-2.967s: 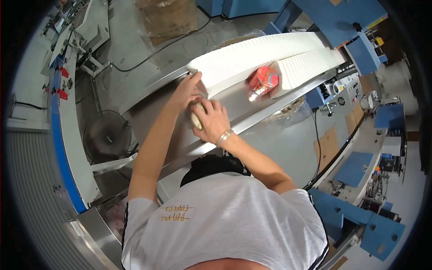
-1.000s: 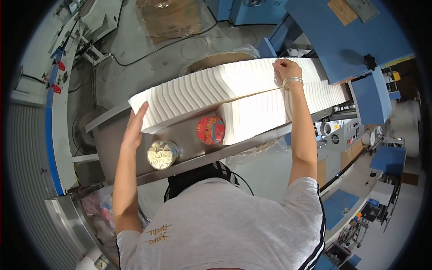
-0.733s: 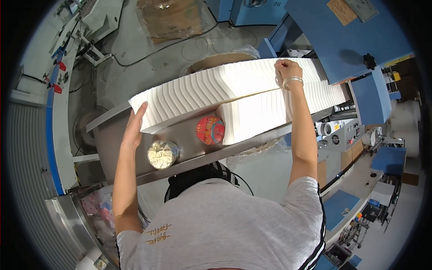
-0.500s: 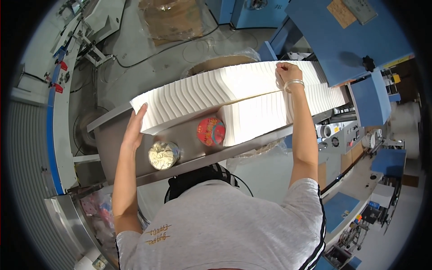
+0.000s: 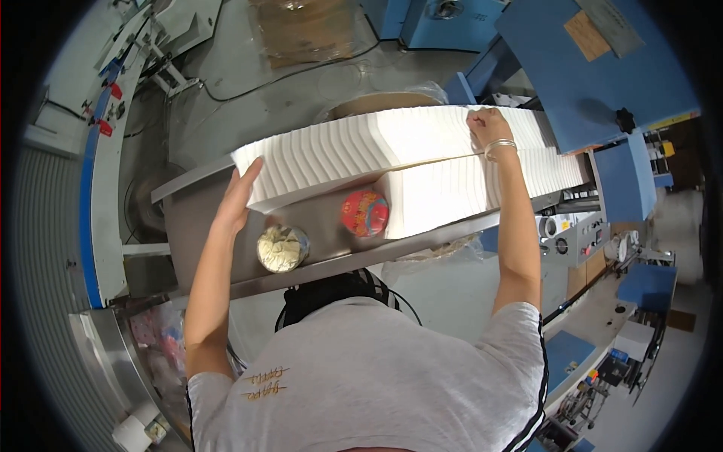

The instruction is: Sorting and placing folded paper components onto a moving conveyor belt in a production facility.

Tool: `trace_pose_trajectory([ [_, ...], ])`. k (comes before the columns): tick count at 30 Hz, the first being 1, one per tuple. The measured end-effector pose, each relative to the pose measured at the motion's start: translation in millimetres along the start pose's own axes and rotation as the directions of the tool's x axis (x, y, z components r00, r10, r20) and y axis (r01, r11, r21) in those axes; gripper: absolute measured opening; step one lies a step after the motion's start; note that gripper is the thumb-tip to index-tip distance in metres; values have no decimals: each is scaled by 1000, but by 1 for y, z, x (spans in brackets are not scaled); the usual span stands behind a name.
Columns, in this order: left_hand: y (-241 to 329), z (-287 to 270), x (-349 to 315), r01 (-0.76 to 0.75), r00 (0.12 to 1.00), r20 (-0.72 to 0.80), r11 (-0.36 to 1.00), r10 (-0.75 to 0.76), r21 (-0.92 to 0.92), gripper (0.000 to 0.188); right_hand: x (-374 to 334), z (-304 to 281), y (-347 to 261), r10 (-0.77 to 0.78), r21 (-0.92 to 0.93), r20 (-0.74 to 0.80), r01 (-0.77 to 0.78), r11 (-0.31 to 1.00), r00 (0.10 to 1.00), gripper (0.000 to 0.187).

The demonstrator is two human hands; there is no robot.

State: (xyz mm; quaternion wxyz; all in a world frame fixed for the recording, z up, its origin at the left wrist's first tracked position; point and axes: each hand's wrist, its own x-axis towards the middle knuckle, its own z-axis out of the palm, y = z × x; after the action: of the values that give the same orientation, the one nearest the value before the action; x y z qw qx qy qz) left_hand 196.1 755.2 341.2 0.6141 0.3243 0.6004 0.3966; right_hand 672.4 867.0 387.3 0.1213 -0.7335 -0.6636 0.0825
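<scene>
White sheets, packed in one long row (image 5: 335, 154), touch both hands, which are far apart. The left hand (image 5: 239, 197), near ten o'clock, lies open against the row's nine o'clock end. The right hand (image 5: 487, 128), at two o'clock, curls its fingers on top; I can't tell if they pinch anything. A shorter white row (image 5: 444, 197) lies beside it, toward three o'clock. By that row's end sits a red tub (image 5: 364, 213), and a yellowish tub (image 5: 280, 249) is at eight o'clock from it. Both are on a metal table (image 5: 199, 233). A big blue machine (image 5: 584, 87) stands at two o'clock.
</scene>
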Motion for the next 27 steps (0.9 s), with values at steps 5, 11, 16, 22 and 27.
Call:
trace_pose_trajectory([
  [5, 2, 1, -1, 20, 1000, 20, 1000, -20, 8, 93, -9, 6, -10, -54, -257, 51, 65, 964, 997, 54],
  [11, 0, 3, 2, -29, 999, 22, 1000, 29, -13, 84, -12, 5, -26, -23, -402, 173, 91, 911, 985, 85],
  [16, 3, 9, -5, -99, 995, -12, 992, 98, -78, 84, -14, 23, -29, -102, -264, 14, 102, 959, 995, 72],
  [22, 4, -20, -9, -95, 992, -91, 994, 90, -45, 77, -33, 31, -77, -148, -311, -11, 137, 941, 989, 70],
  [27, 0, -113, -38, -121, 988, -100, 991, 115, -61, 64, -49, 63, -163, -227, -372, 49, 228, 900, 973, 66],
])
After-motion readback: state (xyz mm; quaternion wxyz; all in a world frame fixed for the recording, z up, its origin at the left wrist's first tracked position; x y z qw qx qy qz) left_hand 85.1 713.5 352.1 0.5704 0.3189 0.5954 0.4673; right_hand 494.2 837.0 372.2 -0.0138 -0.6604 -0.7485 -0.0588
